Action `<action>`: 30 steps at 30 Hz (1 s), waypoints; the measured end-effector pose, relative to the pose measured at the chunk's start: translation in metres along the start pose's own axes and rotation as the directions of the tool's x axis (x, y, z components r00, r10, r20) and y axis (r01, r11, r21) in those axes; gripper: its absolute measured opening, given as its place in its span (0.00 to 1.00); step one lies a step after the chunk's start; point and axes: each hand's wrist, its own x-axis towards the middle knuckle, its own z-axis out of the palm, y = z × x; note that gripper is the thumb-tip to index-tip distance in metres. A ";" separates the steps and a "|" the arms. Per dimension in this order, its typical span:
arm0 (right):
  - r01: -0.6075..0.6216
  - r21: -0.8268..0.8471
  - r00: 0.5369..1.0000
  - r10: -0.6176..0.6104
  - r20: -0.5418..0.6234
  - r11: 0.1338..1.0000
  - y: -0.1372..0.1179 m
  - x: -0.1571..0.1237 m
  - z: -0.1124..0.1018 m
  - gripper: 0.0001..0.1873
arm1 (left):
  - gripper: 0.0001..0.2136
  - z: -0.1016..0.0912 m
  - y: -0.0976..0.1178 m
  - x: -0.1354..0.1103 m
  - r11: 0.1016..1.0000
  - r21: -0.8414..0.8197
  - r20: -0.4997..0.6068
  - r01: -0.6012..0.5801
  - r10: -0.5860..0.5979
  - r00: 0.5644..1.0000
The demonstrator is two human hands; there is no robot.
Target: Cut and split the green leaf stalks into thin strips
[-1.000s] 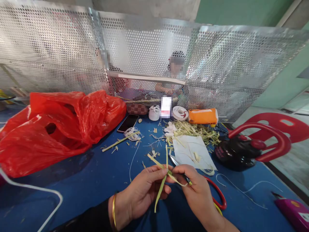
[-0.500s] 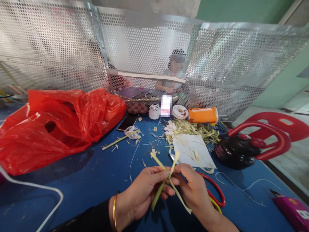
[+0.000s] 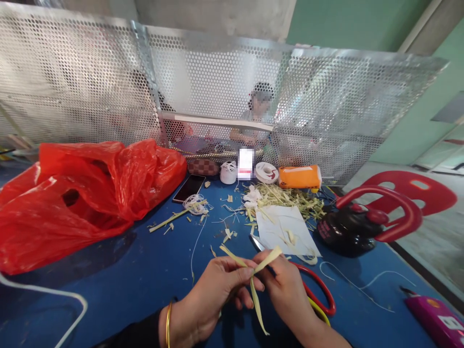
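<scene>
Both of my hands meet low in the middle of the view over a blue table (image 3: 145,270). My left hand (image 3: 213,295), with a gold bangle at the wrist, pinches pale green leaf strips (image 3: 255,295) between thumb and fingers. My right hand (image 3: 286,290) is closed on the same strips from the right. The strips cross at my fingertips; one end points up right, one up left, and a long end hangs down. Red-handled scissors (image 3: 319,292) lie on the table just beyond and under my right hand.
A big red plastic bag (image 3: 79,193) fills the left. A phone (image 3: 188,187), string bundle (image 3: 195,205), white paper sheet (image 3: 284,229), leaf scraps (image 3: 290,195), orange pack (image 3: 299,176) and black bag (image 3: 344,232) lie ahead. A perforated metal screen (image 3: 108,87) stands behind; a person sits beyond it.
My fingers have folded the strips: the upper right end has swung over to the right and the long tail now hangs straight down. The view has shifted slightly.
</scene>
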 end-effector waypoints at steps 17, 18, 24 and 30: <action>0.469 -0.248 0.883 -0.458 0.104 0.848 0.014 0.007 -0.002 0.09 | 0.18 -0.008 -0.006 0.010 0.979 -0.200 0.035 0.047 -0.041 0.999; 0.476 -0.267 0.878 -0.468 0.098 0.838 0.014 0.007 -0.002 0.09 | 0.18 -0.008 -0.005 0.010 0.979 -0.195 0.031 0.054 -0.049 0.998; 0.423 -0.269 0.903 -0.427 0.047 0.865 0.012 0.008 -0.001 0.11 | 0.14 -0.007 0.004 0.004 0.984 -0.152 -0.012 0.095 -0.098 0.995; 0.119 0.090 0.993 -0.121 0.016 0.989 0.001 0.008 -0.008 0.08 | 0.14 -0.005 0.011 0.001 0.993 -0.077 -0.058 0.088 -0.093 0.994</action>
